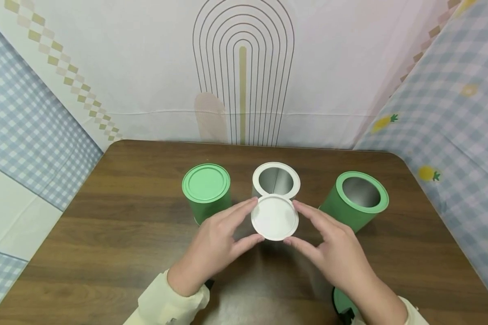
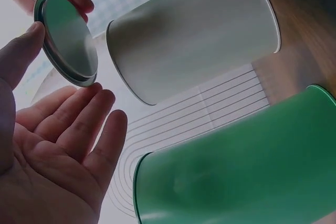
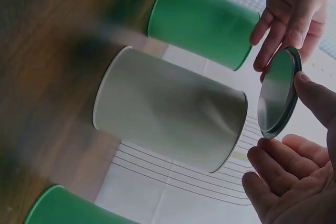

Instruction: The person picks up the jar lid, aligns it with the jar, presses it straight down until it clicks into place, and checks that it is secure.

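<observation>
A round white lid (image 1: 274, 217) is held up level with the near side of a white can's rim. My left hand (image 1: 217, 241) pinches its left edge between thumb and fingertips. The opposite edge is pinched by my right hand (image 1: 335, 246) in the same way. Both wrist views show the lid's metallic underside (image 2: 71, 35) and its stepped rim. Behind the lid stands the uncapped white can (image 1: 275, 180), its metal inside showing. In the right wrist view, the lid (image 3: 279, 93) is apart from the white can (image 3: 170, 108).
A green can with its lid on (image 1: 206, 185) stands left of the white one. To the right is an uncapped green can (image 1: 355, 198). A green round piece (image 1: 343, 301) lies partly hidden under my right forearm. Patterned cloth (image 1: 158, 67) hangs behind the wooden table (image 1: 118, 234).
</observation>
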Demonstrator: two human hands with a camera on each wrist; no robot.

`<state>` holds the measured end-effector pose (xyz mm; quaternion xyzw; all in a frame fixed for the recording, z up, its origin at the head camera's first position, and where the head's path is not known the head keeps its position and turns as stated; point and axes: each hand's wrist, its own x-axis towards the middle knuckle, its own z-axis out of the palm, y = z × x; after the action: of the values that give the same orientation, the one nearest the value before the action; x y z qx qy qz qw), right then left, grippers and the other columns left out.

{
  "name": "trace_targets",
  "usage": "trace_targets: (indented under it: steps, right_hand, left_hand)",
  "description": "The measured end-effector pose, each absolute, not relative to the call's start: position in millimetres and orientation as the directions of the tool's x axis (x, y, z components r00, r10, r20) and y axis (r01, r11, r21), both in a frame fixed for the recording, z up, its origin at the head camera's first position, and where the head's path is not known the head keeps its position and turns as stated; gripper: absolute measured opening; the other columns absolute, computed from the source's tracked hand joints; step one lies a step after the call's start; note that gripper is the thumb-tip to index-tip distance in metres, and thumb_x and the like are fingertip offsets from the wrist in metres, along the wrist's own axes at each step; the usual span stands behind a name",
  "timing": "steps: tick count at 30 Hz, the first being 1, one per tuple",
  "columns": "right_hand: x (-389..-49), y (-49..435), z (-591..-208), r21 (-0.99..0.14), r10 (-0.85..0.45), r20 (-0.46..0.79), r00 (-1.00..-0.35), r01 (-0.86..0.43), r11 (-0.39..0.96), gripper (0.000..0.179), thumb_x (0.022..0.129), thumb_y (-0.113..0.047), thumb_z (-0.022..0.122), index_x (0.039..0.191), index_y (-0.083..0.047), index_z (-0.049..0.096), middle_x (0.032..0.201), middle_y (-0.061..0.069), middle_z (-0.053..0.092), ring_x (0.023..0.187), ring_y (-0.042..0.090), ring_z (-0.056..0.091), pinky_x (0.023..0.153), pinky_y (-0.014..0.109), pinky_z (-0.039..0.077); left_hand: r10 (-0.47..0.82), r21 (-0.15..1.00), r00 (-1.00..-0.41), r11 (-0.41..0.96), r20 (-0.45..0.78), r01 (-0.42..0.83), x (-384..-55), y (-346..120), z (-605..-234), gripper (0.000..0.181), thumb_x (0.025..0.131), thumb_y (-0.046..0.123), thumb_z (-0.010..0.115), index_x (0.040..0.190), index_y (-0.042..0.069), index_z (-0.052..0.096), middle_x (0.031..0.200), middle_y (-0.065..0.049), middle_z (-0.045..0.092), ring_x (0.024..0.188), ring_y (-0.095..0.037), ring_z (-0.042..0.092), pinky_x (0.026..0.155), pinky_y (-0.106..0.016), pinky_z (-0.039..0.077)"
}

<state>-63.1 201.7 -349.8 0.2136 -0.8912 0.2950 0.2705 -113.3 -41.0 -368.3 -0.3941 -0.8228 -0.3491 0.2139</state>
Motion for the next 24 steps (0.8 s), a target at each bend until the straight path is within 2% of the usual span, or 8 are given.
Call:
trace_targets:
  steps: [5, 14, 24]
  right_hand:
    - [-69, 203, -347, -0.400, -0.228, 0.592, -0.773, -0.528, 0.749, 0.076, 0.062, -0.016, 0.095, 0.132, -0.009, 0.065, 0.124, 0.005, 0.070, 0.109, 0.024, 0.070, 0.084, 0.037, 0.056]
    - [-80, 207, -346, -0.424, -0.203, 0.565, -0.800, -0.492, 0.760, 0.072, 0.065, -0.015, 0.094, 0.130, -0.008, 0.066, 0.123, 0.006, 0.071, 0.108, 0.023, 0.070, 0.082, 0.037, 0.056]
    - [-91, 209, -347, -0.456, -0.189, 0.522, -0.832, -0.459, 0.762, 0.070, 0.069, -0.018, 0.093, 0.132, -0.008, 0.064, 0.125, 0.006, 0.070, 0.107, 0.022, 0.069, 0.078, 0.039, 0.057]
  left_hand:
    - [0.493, 0.415, -0.616, 0.462, 0.614, 0.784, -116, -38, -365, 0.073, 0.076, 0.024, 0.090, 0.137, -0.001, 0.059, 0.132, -0.011, 0.066, 0.120, -0.024, 0.064, 0.099, -0.035, 0.053]
    - [0.500, 0.429, -0.655, 0.500, 0.566, 0.752, -125, -31, -357, 0.068, 0.080, 0.023, 0.087, 0.137, -0.001, 0.058, 0.133, -0.013, 0.064, 0.123, -0.025, 0.062, 0.103, -0.037, 0.050]
    - [0.508, 0.426, -0.670, 0.521, 0.542, 0.739, -133, -29, -356, 0.064, 0.082, 0.021, 0.085, 0.136, -0.001, 0.058, 0.134, -0.013, 0.064, 0.123, -0.026, 0.062, 0.101, -0.037, 0.051]
